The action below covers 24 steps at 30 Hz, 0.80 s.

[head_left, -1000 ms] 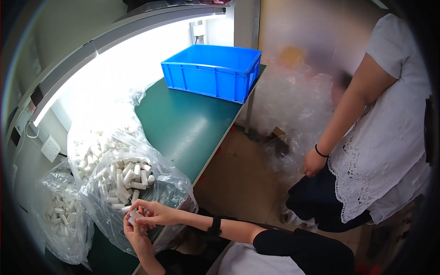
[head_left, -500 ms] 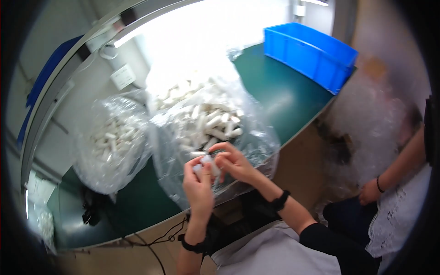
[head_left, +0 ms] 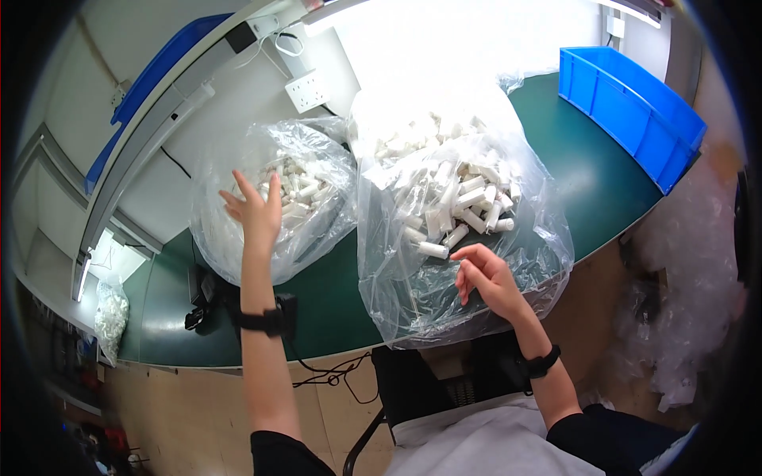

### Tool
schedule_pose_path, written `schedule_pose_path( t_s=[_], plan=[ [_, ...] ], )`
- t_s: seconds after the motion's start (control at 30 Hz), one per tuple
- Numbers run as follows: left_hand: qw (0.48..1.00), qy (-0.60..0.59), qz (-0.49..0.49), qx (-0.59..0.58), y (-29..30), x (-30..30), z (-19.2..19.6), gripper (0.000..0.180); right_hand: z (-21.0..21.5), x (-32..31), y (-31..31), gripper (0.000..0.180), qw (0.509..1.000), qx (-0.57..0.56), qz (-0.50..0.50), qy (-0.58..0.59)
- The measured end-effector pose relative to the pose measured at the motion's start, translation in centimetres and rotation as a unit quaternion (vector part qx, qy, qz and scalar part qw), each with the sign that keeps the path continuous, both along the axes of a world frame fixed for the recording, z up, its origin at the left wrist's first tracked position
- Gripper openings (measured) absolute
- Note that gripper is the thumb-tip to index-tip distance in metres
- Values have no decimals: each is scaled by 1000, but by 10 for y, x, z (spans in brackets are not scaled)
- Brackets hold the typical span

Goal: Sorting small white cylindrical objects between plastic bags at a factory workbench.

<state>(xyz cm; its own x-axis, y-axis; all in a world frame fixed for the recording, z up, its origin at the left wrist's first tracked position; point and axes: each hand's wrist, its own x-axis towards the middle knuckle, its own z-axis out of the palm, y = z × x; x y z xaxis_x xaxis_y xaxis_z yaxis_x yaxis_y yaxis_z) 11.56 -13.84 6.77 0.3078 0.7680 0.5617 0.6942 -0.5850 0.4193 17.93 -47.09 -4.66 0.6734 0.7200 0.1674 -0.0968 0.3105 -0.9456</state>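
My left hand is over the left clear plastic bag, fingers spread and nothing visible in them. Inside that bag lies a heap of small white cylindrical pieces. My right hand hovers above the front part of a larger clear plastic bag, its fingers loosely bent and apart, with no piece seen in them. Just beyond its fingertips, white tube-like pieces spill toward the bag's front. The rest of that pile fills the bag's middle, and its far part is washed out by bright light.
Both bags rest on a green tabletop. A blue plastic bin stands at the far right. A power strip hangs behind the bags. Another filled bag is at the far left, and black cables dangle below the front edge.
Both hands were together holding white pieces. My left hand has let go and swung left over the smaller bag; my right hand is empty too. The head view has turned left.
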Motion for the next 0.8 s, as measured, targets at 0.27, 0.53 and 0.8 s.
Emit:
schedule_pose_path(
  t_s=[0.27,0.53,0.8],
  plan=[
    [884,-59,-366,-285,-121,-20,-51,51,39,-8,-35,8,884,-26,-321,-338],
    [601,-186,-517,-581,-100,30,-106,84,100,217,-36,46,887,-311,-321,-118],
    [657,-250,-492,-514,-132,97,-89,110,43,296,15,37,891,-237,-366,-129]
  ],
)
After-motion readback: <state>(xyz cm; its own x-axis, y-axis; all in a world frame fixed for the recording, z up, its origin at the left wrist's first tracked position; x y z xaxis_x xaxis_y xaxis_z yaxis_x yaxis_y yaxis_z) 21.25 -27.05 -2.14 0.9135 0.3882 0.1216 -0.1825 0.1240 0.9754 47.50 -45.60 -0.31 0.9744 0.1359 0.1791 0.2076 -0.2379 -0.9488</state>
